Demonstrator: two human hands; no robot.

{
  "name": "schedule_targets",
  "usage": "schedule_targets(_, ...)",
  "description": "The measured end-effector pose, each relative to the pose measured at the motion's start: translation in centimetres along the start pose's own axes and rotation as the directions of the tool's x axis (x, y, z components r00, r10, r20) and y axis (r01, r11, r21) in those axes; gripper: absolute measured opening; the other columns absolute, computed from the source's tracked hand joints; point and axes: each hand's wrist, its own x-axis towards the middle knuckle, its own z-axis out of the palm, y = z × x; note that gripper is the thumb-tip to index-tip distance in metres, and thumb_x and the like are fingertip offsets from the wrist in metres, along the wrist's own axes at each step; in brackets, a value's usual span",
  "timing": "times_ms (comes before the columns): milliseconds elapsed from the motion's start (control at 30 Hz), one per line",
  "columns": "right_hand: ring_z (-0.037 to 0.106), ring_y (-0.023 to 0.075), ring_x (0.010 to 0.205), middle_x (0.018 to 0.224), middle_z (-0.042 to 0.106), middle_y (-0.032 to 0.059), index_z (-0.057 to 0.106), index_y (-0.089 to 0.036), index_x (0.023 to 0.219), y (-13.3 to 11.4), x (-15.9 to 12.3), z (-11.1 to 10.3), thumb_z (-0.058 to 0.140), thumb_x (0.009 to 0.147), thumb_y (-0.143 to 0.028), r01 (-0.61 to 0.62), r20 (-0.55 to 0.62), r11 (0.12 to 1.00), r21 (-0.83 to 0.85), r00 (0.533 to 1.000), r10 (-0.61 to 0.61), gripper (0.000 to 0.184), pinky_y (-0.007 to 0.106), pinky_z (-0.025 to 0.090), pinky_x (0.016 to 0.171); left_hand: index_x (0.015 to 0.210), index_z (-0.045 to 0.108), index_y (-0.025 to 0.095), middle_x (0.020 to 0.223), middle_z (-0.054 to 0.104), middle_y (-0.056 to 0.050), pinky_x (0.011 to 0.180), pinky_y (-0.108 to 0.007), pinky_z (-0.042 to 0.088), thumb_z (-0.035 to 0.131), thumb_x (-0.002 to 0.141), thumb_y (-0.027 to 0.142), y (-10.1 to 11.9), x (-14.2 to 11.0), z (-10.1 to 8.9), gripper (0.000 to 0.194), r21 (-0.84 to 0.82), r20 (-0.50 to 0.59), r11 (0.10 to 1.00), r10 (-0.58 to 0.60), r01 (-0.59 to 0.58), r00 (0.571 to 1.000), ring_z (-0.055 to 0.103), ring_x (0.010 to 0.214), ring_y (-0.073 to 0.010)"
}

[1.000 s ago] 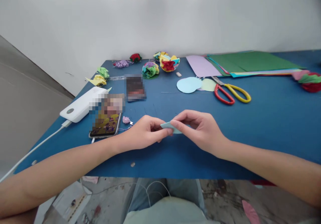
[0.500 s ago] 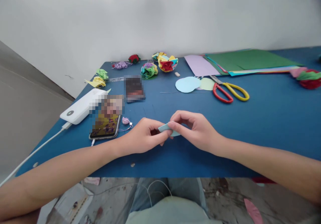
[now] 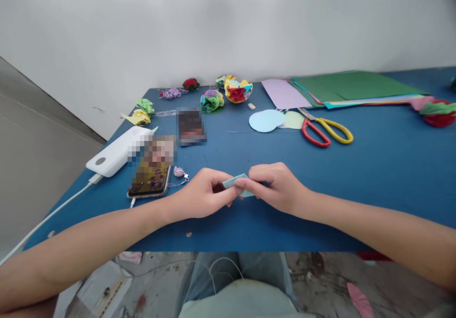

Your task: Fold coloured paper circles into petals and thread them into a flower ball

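Both my hands meet over the near middle of the blue table (image 3: 392,166). A small folded piece of light blue paper (image 3: 233,181) is pinched between them. My left hand (image 3: 201,194) grips its left end with thumb and fingers closed. My right hand (image 3: 272,187) is curled over its right end, fingers pressed down on the fold. Most of the paper is hidden under my right fingers.
Red and yellow scissors (image 3: 326,130) lie beyond my right hand beside light blue and green paper circles (image 3: 265,120). Coloured paper sheets (image 3: 349,88) lie at the back right. Crumpled paper flowers (image 3: 237,89) sit at the back. A phone (image 3: 151,178) and white power bank (image 3: 116,152) lie left.
My right hand has slid left and lower over the paper, its fingers curling down more tightly. The paper has tilted and moved slightly left with my left hand.
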Motion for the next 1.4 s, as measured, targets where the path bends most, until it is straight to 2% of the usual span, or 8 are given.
schedule_targets(133, 0.038, 0.0068, 0.048, 0.049, 0.041, -0.0037, 0.043, -0.016, 0.053, 0.0, -0.1, 0.1, 0.039, 0.091, -0.035, 0.006, 0.110, 1.000, 0.019, 0.994, -0.008, 0.042, 0.020, 0.027, 0.050, 0.067, 0.054, 0.012, 0.059, 0.050, 0.001, 0.047, -0.018, 0.029, 0.049, 0.083, 0.038, 0.3, 0.0, -0.3, 0.031, 0.004, 0.012, 1.000, 0.009, -0.009, 1.000, 0.040, 0.053, -0.0068)
schedule_targets(367, 0.037, 0.0071, 0.052, 0.060, 0.041, -0.0037, 0.040, -0.018, 0.068, -0.7, -0.1, -0.1, 0.033, 0.093, -0.028, 0.055, 0.087, 0.998, 0.017, 0.995, -0.056, 0.028, 0.019, 0.030, 0.052, 0.067, 0.048, 0.014, 0.058, 0.044, 0.003, 0.053, -0.019, 0.033, 0.038, 0.089, 0.037, 0.6, -0.3, -0.4, 0.033, -0.101, 0.029, 0.995, 0.022, -0.019, 0.999, 0.041, 0.056, -0.0068)
schedule_targets(700, 0.040, 0.0078, 0.055, 0.065, 0.046, -0.0031, 0.042, -0.019, 0.079, -1.4, -0.5, -0.3, 0.034, 0.091, -0.026, -0.017, 0.147, 0.999, 0.042, 0.989, 0.011, 0.016, 0.020, 0.033, 0.053, 0.058, 0.043, 0.013, 0.053, 0.032, 0.005, 0.045, -0.019, 0.023, 0.041, 0.087, 0.033, 0.4, -0.2, -0.1, 0.035, 0.104, -0.012, 0.985, 0.141, -0.139, 0.990, 0.027, 0.049, -0.0051)
schedule_targets(833, 0.035, 0.0071, 0.050, 0.058, 0.039, -0.0049, 0.038, -0.019, 0.071, -1.4, -0.5, -0.5, 0.033, 0.091, -0.026, -0.003, 0.070, 1.000, 0.009, 0.998, 0.003, 0.022, 0.020, 0.030, 0.049, 0.071, 0.056, 0.014, 0.061, 0.049, 0.003, 0.050, -0.018, 0.031, 0.042, 0.088, 0.033, 0.6, -0.2, -0.4, 0.028, 0.202, -0.121, 0.967, 0.184, -0.157, 0.975, 0.038, 0.054, -0.0059)
schedule_targets(933, 0.034, 0.0073, 0.047, 0.056, 0.036, -0.0053, 0.036, -0.020, 0.068, -1.1, -0.4, -0.5, 0.031, 0.093, -0.029, -0.023, 0.006, 0.999, -0.040, 1.000, 0.024, 0.027, 0.020, 0.029, 0.048, 0.095, 0.056, 0.017, 0.073, 0.056, 0.001, 0.055, -0.018, 0.037, 0.048, 0.085, 0.028, 0.5, -0.3, -0.9, 0.017, 0.313, -0.286, 0.927, 0.299, -0.206, 0.910, 0.046, 0.059, -0.0068)
schedule_targets(1133, 0.038, 0.0091, 0.048, 0.057, 0.039, -0.0039, 0.034, -0.020, 0.067, -0.5, -0.4, -0.1, 0.029, 0.093, -0.032, -0.058, -0.060, 0.975, -0.212, 0.997, 0.046, 0.029, 0.022, 0.028, 0.050, 0.090, 0.061, 0.017, 0.087, 0.058, -0.006, 0.073, -0.025, 0.044, 0.053, 0.081, 0.020, -0.1, -0.4, -1.3, 0.012, 0.595, -0.273, 0.727, 0.583, -0.341, 0.766, 0.053, 0.079, -0.0124)
schedule_targets(1300, 0.039, 0.0099, 0.048, 0.057, 0.040, -0.0032, 0.036, -0.020, 0.069, -0.4, -0.4, -0.1, 0.027, 0.093, -0.031, -0.038, -0.060, 0.967, -0.253, 0.998, 0.024, 0.028, 0.023, 0.028, 0.050, 0.092, 0.055, 0.016, 0.072, 0.055, 0.000, 0.060, -0.020, 0.040, 0.051, 0.083, 0.026, 0.1, -0.3, -0.9, 0.013, 0.438, -0.272, 0.870, 0.368, -0.227, 0.889, 0.050, 0.065, -0.0087)
schedule_targets(1400, 0.038, 0.0096, 0.046, 0.055, 0.040, -0.0038, 0.036, -0.021, 0.068, -0.4, -0.3, -0.1, 0.028, 0.093, -0.030, -0.027, -0.072, 0.967, -0.252, 0.997, 0.009, 0.028, 0.023, 0.027, 0.049, 0.096, 0.051, 0.017, 0.068, 0.052, 0.002, 0.053, -0.019, 0.036, 0.052, 0.083, 0.031, 0.1, -0.1, -0.9, 0.019, 0.344, -0.332, 0.926, 0.273, -0.154, 0.903, 0.045, 0.058, -0.0074)
